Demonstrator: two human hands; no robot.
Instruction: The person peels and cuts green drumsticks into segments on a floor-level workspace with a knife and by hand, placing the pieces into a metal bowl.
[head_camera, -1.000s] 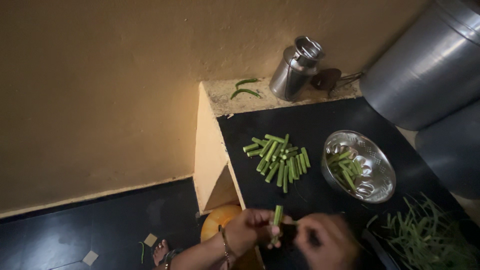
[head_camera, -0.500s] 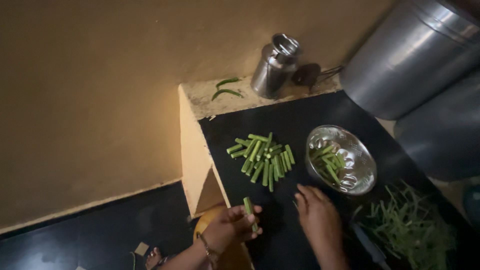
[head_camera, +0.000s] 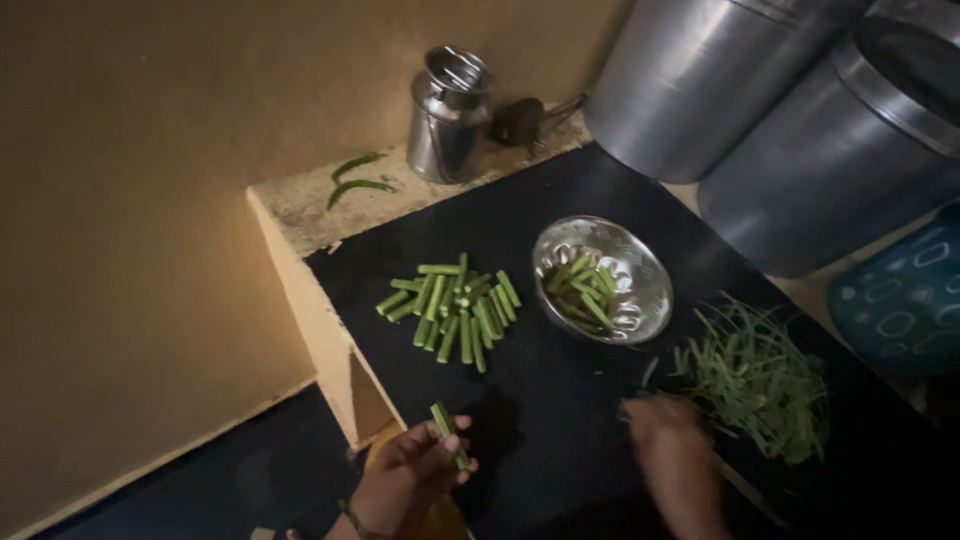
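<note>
Trimming of green stalks under way, judging by the sorted heaps. Left hand (head_camera: 412, 470) clenched around one cut green stalk piece (head_camera: 447, 432), held upright at the near edge of the black counter (head_camera: 560, 420). Right hand (head_camera: 672, 462) blurred, resting beside the loose heap of thin green strips (head_camera: 757, 375); grip there impossible to tell. Beyond the held piece, a pile of cut stalk pieces (head_camera: 455, 310); right of that pile, a steel bowl (head_camera: 602, 278) holding more pieces. Next move probably calls for laying the piece down with its fellows and fetching a fresh stalk. Far past the pile, two green chillies (head_camera: 355, 177) and a small steel can (head_camera: 448, 115) on a pale ledge; big steel drums (head_camera: 800, 110) to the far right, tan wall (head_camera: 150, 200) to the left.
</note>
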